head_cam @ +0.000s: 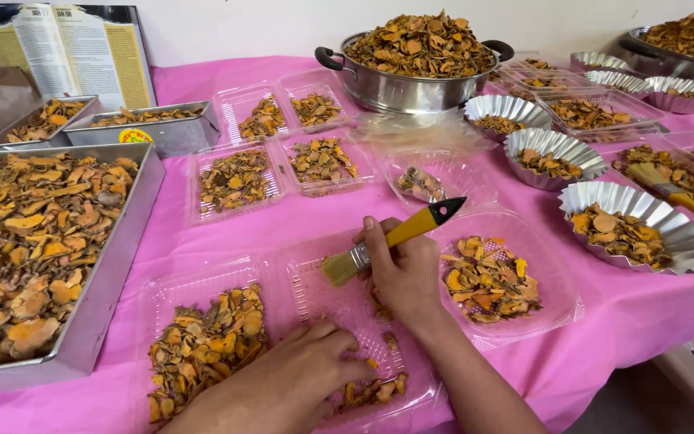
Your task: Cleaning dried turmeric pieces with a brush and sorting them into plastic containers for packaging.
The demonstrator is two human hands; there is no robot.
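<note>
We grip a yellow-handled brush (391, 239) in our right hand (402, 273), its long axis slanting, bristles pointing down-left, black tip up-right. Our left hand (303, 378) presses flat, fingers spread, on the clear plastic tray (315, 297) near the desk's front edge.

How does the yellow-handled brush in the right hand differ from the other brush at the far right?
The brush in the right hand is held off the table, bristles down-left over a clear plastic tray; the far-right brush lies untouched on dried orange slices. The held one shows whole, black tip included; the other runs past the picture's edge. Both have yellow handles, metal ferrules and pale bristles.
</note>
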